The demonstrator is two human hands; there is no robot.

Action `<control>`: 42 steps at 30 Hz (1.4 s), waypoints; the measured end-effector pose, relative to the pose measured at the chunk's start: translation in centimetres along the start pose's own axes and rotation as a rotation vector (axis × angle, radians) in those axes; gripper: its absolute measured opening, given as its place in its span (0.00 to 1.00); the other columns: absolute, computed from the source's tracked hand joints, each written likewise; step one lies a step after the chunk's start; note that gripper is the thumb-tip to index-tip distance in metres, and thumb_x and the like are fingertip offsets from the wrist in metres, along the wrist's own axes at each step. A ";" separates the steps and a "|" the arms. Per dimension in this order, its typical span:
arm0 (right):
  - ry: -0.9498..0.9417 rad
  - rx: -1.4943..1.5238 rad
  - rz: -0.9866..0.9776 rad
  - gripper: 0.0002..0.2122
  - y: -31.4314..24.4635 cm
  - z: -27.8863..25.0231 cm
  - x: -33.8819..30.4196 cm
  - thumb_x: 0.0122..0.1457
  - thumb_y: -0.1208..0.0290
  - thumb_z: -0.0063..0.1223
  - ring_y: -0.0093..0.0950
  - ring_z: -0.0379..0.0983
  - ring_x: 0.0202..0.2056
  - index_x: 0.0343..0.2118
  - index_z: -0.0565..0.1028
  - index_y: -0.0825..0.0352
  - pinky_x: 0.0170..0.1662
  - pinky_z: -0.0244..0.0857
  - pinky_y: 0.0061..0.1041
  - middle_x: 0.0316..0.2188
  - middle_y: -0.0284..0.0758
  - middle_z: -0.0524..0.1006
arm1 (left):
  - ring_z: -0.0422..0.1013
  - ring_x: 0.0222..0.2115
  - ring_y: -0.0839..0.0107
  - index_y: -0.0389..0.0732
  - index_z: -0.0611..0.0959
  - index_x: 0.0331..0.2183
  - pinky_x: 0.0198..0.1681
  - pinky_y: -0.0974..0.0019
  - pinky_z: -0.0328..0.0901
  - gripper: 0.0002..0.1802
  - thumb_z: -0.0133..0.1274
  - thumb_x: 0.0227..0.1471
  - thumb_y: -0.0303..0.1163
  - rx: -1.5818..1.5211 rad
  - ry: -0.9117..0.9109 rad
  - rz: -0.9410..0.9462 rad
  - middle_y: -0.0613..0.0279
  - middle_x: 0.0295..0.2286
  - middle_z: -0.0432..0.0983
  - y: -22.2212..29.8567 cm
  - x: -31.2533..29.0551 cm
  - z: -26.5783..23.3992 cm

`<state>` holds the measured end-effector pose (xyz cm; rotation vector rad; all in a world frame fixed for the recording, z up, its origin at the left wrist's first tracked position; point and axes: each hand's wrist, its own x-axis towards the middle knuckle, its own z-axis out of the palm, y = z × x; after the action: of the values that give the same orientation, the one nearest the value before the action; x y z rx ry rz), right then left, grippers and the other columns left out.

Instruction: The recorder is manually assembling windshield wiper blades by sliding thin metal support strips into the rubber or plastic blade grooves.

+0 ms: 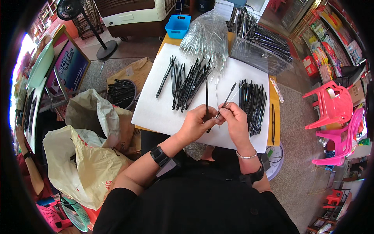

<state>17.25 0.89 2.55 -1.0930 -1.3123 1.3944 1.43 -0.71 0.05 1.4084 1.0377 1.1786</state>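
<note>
Over the near part of a white sheet (152, 105), my hands work close together, fingertips nearly touching. My left hand (194, 124) is closed on a slim black rod (207, 90) that points away from me. My right hand (235, 121) pinches a thinner black stick (230, 93) with a wider flat end. Their lower ends cross among my fingers, where the details are hidden. Beyond my left hand lies a loose heap of black rods (191, 85). To the right of my right hand is a denser pile of black rods (252, 109). Thin clear strips lie between the piles.
A clear plastic bag of thin silvery strips (206, 33) and a blue basket (177, 26) stand at the far side. A clear box (257, 54) with black rods is at far right. Sacks (78, 160) and a bucket of rods (121, 93) are left; pink chairs (331, 103) right.
</note>
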 end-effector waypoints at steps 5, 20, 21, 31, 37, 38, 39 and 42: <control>-0.002 -0.019 -0.009 0.07 0.4 0.2 0.1 0.59 0.73 0.46 0.16 0.67 0.24 0.35 0.72 0.71 0.29 0.65 0.17 0.23 0.29 0.71 | 0.69 0.22 0.82 0.32 0.78 0.32 0.23 0.75 0.64 0.06 0.56 0.49 0.24 0.138 0.036 -0.015 0.65 0.22 0.75 -0.7 0.0 -0.3; -0.002 -0.098 -0.010 0.06 0.2 0.5 0.2 0.56 0.75 0.48 0.15 0.66 0.25 0.34 0.72 0.71 0.29 0.65 0.16 0.27 0.29 0.72 | 0.70 0.18 0.80 0.33 0.78 0.34 0.22 0.74 0.64 0.08 0.54 0.49 0.24 0.319 0.042 0.121 0.63 0.20 0.75 -1.3 0.0 -0.1; 0.006 -0.136 -0.023 0.06 0.3 0.6 0.2 0.56 0.75 0.48 0.15 0.66 0.26 0.34 0.73 0.72 0.29 0.64 0.16 0.28 0.29 0.72 | 0.70 0.18 0.80 0.33 0.78 0.35 0.22 0.74 0.65 0.08 0.54 0.49 0.24 0.324 0.037 0.123 0.63 0.20 0.75 -1.4 -0.1 -0.2; -0.081 -0.105 -0.093 0.06 0.2 0.2 0.3 0.56 0.76 0.50 0.17 0.67 0.27 0.34 0.73 0.73 0.30 0.64 0.16 0.29 0.31 0.71 | 0.69 0.26 0.81 0.31 0.80 0.36 0.31 0.76 0.65 0.09 0.50 0.55 0.26 -0.069 -0.052 -0.153 0.66 0.25 0.76 -0.5 -0.3 -0.9; -0.027 -0.151 -0.140 0.08 0.6 0.9 0.5 0.57 0.77 0.49 0.17 0.67 0.27 0.39 0.71 0.73 0.30 0.64 0.17 0.29 0.31 0.71 | 0.68 0.24 0.80 0.32 0.79 0.37 0.29 0.75 0.64 0.09 0.49 0.54 0.26 -0.149 0.039 -0.178 0.66 0.24 0.75 -0.8 -0.5 -0.4; 0.001 -0.134 -0.137 0.09 0.5 1.1 0.4 0.56 0.77 0.50 0.18 0.67 0.26 0.39 0.71 0.73 0.30 0.64 0.19 0.27 0.32 0.71 | 0.68 0.23 0.80 0.32 0.79 0.36 0.28 0.75 0.63 0.08 0.49 0.54 0.25 -0.140 0.047 -0.177 0.65 0.23 0.74 -0.8 -0.5 -0.4; 0.028 -0.117 -0.134 0.10 0.3 1.3 0.3 0.56 0.76 0.50 0.20 0.68 0.26 0.39 0.71 0.73 0.29 0.64 0.21 0.26 0.33 0.71 | 0.68 0.23 0.79 0.32 0.79 0.35 0.28 0.75 0.63 0.08 0.49 0.54 0.25 -0.139 0.048 -0.164 0.65 0.23 0.74 -0.8 -0.4 -0.4; 0.041 -0.245 -0.195 0.11 -0.2 1.6 0.2 0.56 0.76 0.49 0.24 0.69 0.26 0.41 0.69 0.73 0.31 0.64 0.24 0.25 0.35 0.71 | 0.68 0.23 0.79 0.32 0.78 0.33 0.27 0.75 0.64 0.06 0.50 0.53 0.25 -0.120 0.053 -0.131 0.65 0.23 0.74 -1.2 -0.5 -0.7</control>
<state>15.60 0.81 2.79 -1.1135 -1.5458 1.0835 0.63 -0.93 -1.14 1.2037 1.0618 1.1674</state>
